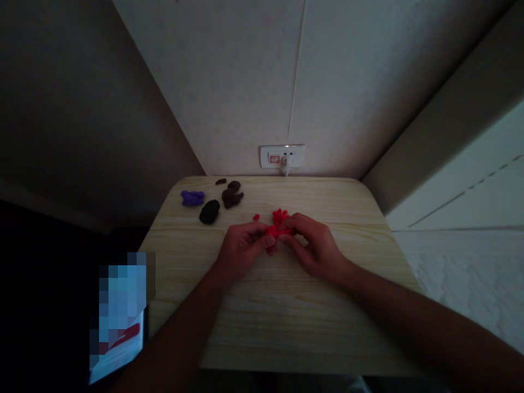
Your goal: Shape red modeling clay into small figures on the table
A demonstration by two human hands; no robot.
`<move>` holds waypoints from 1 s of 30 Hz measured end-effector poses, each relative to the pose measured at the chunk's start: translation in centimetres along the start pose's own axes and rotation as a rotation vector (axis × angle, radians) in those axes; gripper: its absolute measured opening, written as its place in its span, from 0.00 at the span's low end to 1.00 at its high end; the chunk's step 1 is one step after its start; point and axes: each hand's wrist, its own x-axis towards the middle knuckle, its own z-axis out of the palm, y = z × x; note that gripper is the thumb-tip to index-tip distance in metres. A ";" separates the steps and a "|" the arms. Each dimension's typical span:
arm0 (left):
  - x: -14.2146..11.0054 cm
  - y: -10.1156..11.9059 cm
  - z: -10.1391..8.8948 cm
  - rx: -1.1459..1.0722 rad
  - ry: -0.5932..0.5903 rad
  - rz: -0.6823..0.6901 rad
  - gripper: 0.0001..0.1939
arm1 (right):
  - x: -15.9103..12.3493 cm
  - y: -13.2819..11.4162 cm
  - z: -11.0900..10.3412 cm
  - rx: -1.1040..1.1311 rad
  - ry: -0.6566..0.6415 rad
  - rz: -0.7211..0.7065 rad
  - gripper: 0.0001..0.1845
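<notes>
Between my two hands, over the middle of the table, is a piece of red modelling clay (273, 233). My left hand (242, 246) pinches its left side with thumb and fingers. From the right, my right hand (313, 243) grips a narrow part of the same clay, and my fingers hide some of it. Just behind the fingers lies a cluster of small red clay lumps (280, 216); whether it joins the held piece I cannot tell. A small red clay bit (256, 217) rests apart on the tabletop, beyond my left hand.
On the wooden table (262, 322), at the far left, lie purple clay (192, 197), a black clay lump (209, 212), brown clay (232, 195) and a smaller brown scrap (221, 181). A lit screen (123, 349) stands at the lower left. Behind the table, a plug sits in a wall socket (266, 158).
</notes>
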 end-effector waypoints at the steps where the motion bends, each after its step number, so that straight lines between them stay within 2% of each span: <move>1: 0.0 0.1 0.1 -0.010 -0.014 -0.007 0.08 | 0.1 -0.1 0.0 0.007 -0.005 0.027 0.05; 5: 0.0 0.0 0.3 -0.058 -0.052 -0.047 0.10 | 0.4 -0.2 -0.3 0.047 -0.007 0.090 0.07; 13: 0.4 -1.4 0.2 -0.185 -0.005 -0.021 0.11 | -0.2 0.7 0.1 0.234 0.022 0.260 0.08; 18: 0.3 -0.9 0.2 -0.122 -0.004 -0.056 0.11 | -0.4 0.5 0.2 0.279 0.009 0.241 0.09; 25: 0.3 -0.7 0.3 -0.144 0.025 -0.049 0.14 | -0.3 0.2 0.0 0.269 -0.010 0.266 0.11; 30: 0.3 -0.4 0.6 -0.051 0.119 -0.020 0.14 | 0.1 -0.3 -0.2 0.132 -0.023 0.100 0.10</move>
